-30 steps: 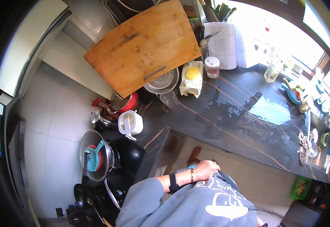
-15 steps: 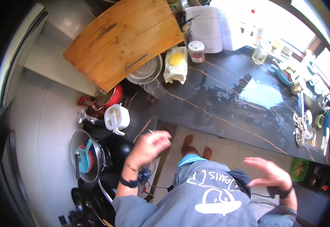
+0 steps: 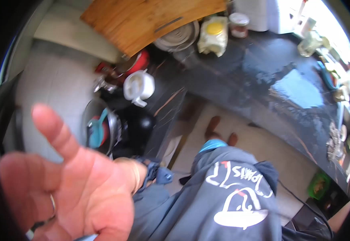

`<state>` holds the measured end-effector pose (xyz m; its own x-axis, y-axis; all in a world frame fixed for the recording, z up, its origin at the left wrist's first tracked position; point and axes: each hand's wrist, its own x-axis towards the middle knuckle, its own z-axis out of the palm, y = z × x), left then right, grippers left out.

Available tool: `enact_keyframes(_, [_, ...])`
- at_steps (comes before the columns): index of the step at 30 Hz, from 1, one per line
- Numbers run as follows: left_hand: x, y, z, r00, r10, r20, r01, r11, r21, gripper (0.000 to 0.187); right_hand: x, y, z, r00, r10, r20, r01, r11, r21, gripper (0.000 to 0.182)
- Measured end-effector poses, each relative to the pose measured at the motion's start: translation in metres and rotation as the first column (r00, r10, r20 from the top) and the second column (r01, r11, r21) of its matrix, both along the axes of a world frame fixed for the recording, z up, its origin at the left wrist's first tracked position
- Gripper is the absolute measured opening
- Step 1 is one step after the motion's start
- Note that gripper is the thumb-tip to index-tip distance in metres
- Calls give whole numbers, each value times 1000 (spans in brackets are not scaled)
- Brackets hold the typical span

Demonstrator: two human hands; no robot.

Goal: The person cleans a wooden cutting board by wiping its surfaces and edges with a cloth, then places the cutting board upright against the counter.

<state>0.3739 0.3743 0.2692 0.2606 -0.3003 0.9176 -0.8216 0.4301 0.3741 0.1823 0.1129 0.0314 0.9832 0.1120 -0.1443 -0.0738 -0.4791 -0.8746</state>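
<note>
My left hand (image 3: 90, 193) is raised close to the camera at the lower left, palm facing me. Its fingers are spread, and no held object shows. A ring circles one finger, and a thin bracelet (image 3: 136, 176) sits at the wrist. Behind the hand, a pan (image 3: 87, 116) holds a turquoise long-handled utensil (image 3: 97, 134). A white lidded container with a handle (image 3: 139, 86) stands above it. My right hand is out of view; only a patch of skin, apparently my right arm (image 3: 343, 217), shows at the lower right edge.
A dark counter (image 3: 231, 80) bears a wet patch (image 3: 299, 90), a white packet with a yellow lid (image 3: 213, 36) and a jar (image 3: 238, 25). A wooden board (image 3: 155, 20) lies at the top. A crumpled cloth (image 3: 334, 142) and dishes line the right. A green bin (image 3: 318, 185) stands lower right.
My left hand has come up toward the camera and left, turning its palm to me. My right hand has left the view. The view has shifted, with some blur.
</note>
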Motion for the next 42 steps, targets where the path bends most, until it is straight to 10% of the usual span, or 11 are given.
enact_keyframes(25, [-13, -2, -4, 995, -21, -101, 16, 998, -53, 55, 9, 5, -18, 987, 147, -65, -134, 977, 168, 83])
enact_keyframes(42, [-13, 14, 17, 990, -118, -73, 98, 968, -232, 54, 128, -82, 163, 856, 18, 517, -273, 865, 421, 85])
